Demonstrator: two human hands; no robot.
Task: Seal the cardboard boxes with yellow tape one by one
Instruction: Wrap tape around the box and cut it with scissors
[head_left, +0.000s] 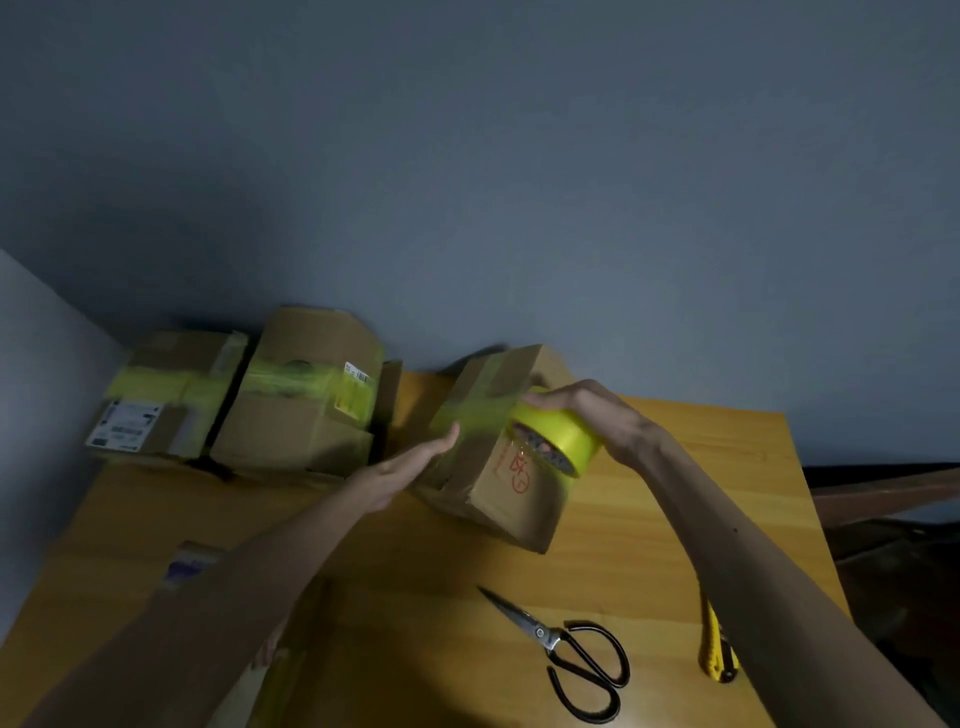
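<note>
Working at the wooden table (675, 519), I have the cardboard box (498, 499) tipped up on an edge near its middle, a band of yellow tape already over its top. My left hand (410, 467) lies flat, fingers straight, pressing the box's left side. The box looks light and empty enough to tip with one palm. Its walls are stiff at the corners but likely give in the middle, so I would brace it near an edge.

My right hand (597, 421) curls over the tape roll (558, 434), fingers round its rim, holding it against the box's right face. The roll is rigid and smooth. Its strip will be thin and sticky and quick to crease, so the rim is the place to grip.

The two taped boxes (301, 405) at the back left are blurred and their labels unreadable. My left forearm covers most of another carton (192, 564). I cannot see the box's far side or where the tape leaves the roll. The scissors (571, 654) lie in plain view. My right arm hides part of the yellow knife (719, 649).
</note>
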